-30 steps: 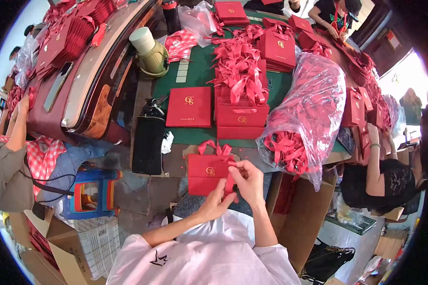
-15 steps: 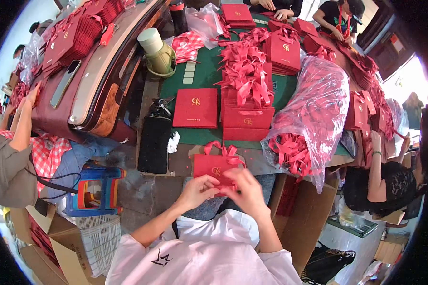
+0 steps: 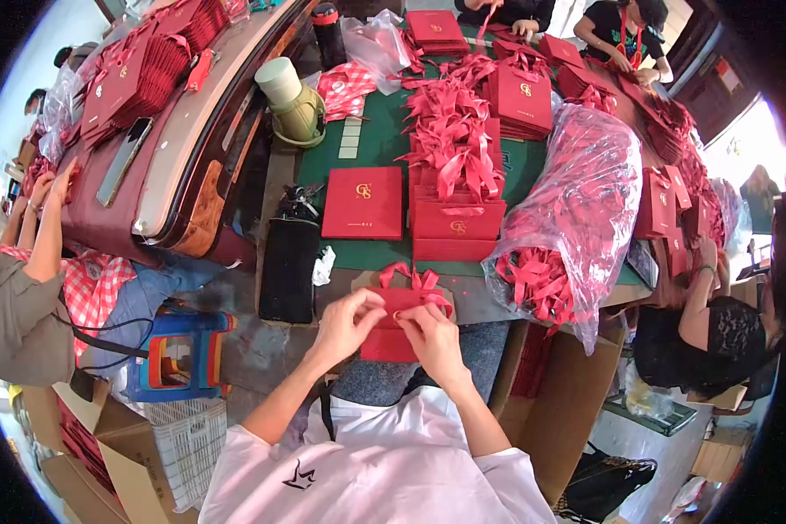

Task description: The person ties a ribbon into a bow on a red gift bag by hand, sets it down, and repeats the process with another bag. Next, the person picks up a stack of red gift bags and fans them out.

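A small red paper gift bag [image 3: 389, 347] lies at the table's near edge, partly over my lap, with its red ribbon handles [image 3: 415, 278] pointing away from me. My left hand [image 3: 349, 327] is over the bag's left side, thumb and fingertips pinched together. Close beside it, my right hand [image 3: 431, 342] also pinches, over the middle of the bag. Whatever sits between the fingertips is too small to make out. Beyond lies a flat red bag [image 3: 363, 203] with a gold logo. Right of that stands a row of red bags [image 3: 456, 229] topped with ribbon bows.
A clear plastic sack [image 3: 585, 192] of red ribboned bags lies at right. On the left are a black pouch [image 3: 288, 271], crumpled tissue [image 3: 323, 265] and a green flask [image 3: 295, 109]. An open cardboard box [image 3: 561, 397] stands below right. Other people work around the tables.
My hands have moved upward over the bag, away from my body. The left shifted slightly left; the right, blurred before, is now in a clear pinch. The bag's lower front shows more.
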{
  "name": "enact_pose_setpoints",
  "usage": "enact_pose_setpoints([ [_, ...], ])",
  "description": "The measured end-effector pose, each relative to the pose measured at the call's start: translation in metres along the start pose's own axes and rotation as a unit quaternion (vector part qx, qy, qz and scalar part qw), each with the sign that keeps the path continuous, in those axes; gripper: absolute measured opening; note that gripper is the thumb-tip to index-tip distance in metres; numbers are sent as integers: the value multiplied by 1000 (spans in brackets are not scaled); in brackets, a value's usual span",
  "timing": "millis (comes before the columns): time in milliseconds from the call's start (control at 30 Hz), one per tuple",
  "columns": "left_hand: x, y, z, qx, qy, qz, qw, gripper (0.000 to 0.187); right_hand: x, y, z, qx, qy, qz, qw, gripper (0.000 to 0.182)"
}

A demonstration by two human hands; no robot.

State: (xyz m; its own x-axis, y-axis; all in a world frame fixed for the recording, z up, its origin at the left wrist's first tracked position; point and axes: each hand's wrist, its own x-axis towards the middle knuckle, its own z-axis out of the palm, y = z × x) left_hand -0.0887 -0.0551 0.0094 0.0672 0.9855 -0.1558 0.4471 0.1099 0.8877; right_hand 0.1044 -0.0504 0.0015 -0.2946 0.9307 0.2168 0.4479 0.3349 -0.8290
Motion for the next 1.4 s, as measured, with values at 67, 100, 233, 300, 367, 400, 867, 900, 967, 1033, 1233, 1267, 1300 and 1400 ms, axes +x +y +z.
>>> enact_pose_setpoints([
  [67,8,-4,-3,108,65,88,988,22,6,1,5,-3,41,22,999,8],
  [100,11,-7,-3,213,130,175,953,24,8,1,9,-3,42,21,999,8],
  [233,20,-22,-3,230,84,182,952,24,13,4,24,-38,62,62,995,10],
  [300,20,-26,-1,225,89,190,952,23,14,6,29,-41,64,72,994,10],
  [367,19,-25,0,220,95,196,951,22,14,9,34,-49,81,63,993,10],
  [400,18,-24,0,217,95,197,951,20,14,9,36,-49,80,63,994,10],
  [867,17,-5,14,178,49,223,957,4,8,1,37,-11,103,118,988,13],
  [900,15,-3,16,180,50,228,956,4,7,2,38,-11,107,115,987,13],
  [967,12,0,20,184,66,206,959,4,5,5,42,-46,112,98,988,15],
  [1033,13,2,21,184,79,210,957,5,4,3,36,-62,110,71,989,16],
  [1233,9,11,23,174,48,187,966,12,-1,2,28,25,83,73,994,19],
  [1267,9,12,24,177,54,194,963,14,-1,3,25,25,74,68,995,19],
  [1300,8,15,24,181,61,202,961,16,-1,3,20,26,65,62,996,19],
  [1400,5,25,23,168,51,136,975,17,-2,8,-1,36,67,-33,997,19],
])
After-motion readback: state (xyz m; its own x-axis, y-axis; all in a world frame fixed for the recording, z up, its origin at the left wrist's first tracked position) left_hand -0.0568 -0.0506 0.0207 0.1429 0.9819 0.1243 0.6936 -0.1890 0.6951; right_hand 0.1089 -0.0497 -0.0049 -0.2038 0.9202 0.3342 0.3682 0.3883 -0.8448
